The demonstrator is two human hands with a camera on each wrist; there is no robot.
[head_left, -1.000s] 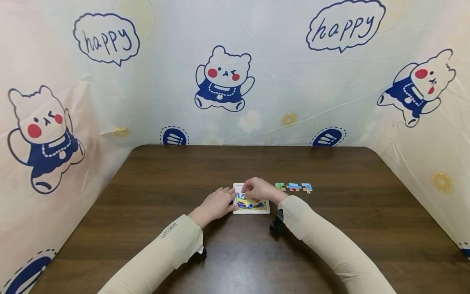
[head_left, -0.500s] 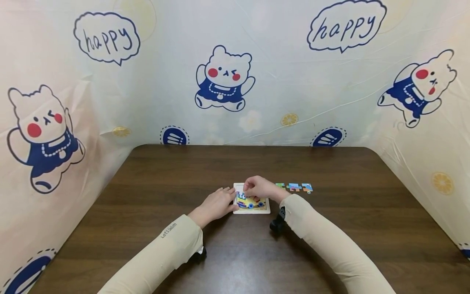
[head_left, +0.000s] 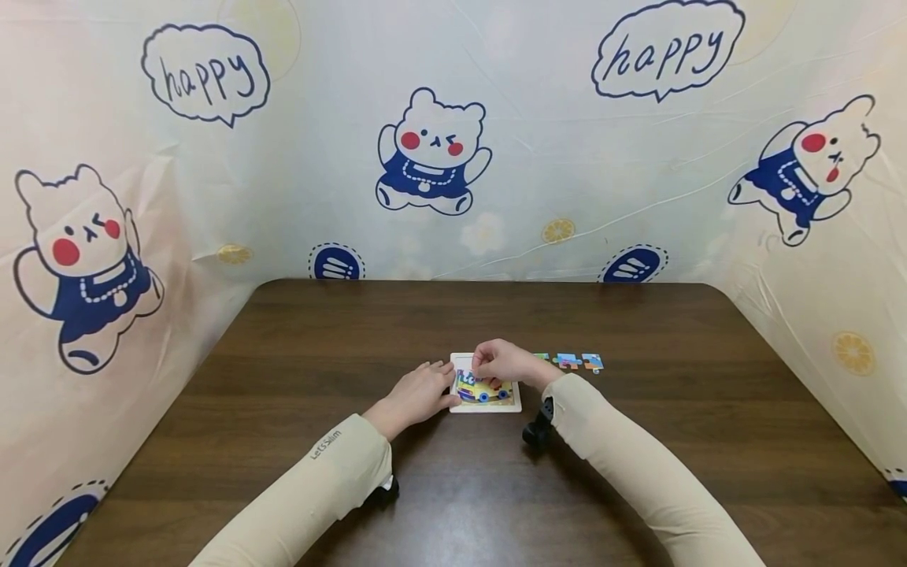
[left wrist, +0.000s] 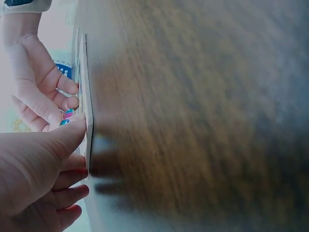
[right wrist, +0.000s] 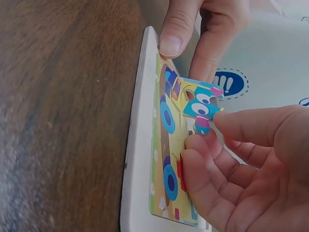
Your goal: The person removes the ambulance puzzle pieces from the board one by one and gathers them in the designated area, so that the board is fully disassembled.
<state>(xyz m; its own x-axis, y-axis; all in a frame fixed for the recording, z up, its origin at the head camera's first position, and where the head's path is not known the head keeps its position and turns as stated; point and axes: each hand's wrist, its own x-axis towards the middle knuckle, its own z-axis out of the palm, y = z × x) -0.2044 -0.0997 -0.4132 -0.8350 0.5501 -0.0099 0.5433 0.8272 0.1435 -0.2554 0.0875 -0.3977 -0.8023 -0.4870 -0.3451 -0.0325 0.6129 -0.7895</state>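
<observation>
The right hand (head_left: 499, 362) pinches a puzzle piece (right wrist: 202, 105) between thumb and fingers (right wrist: 251, 126), tilted over the puzzle tray (head_left: 486, 405) lying mid-bench (head_left: 354, 331). The left hand (head_left: 420, 392) presses relaxed fingers on the tray's left edge. Three loose pieces (head_left: 569, 361) lie just right.

Your left hand (head_left: 420, 391) sits against the left edge of the tray (head_left: 512, 406), so that side is blocked. Your right hand (head_left: 499, 362) hangs over the tray's far half with a piece (right wrist: 200, 104) pinched above the board, covering the approach from the right. Just right of it, three loose pieces (head_left: 569, 361) lie in a row on the table (head_left: 354, 331); reach low there and you brush them. The far table and both outer flanks lie bare up to the printed curtain (head_left: 453, 142), which walls in three sides.
</observation>
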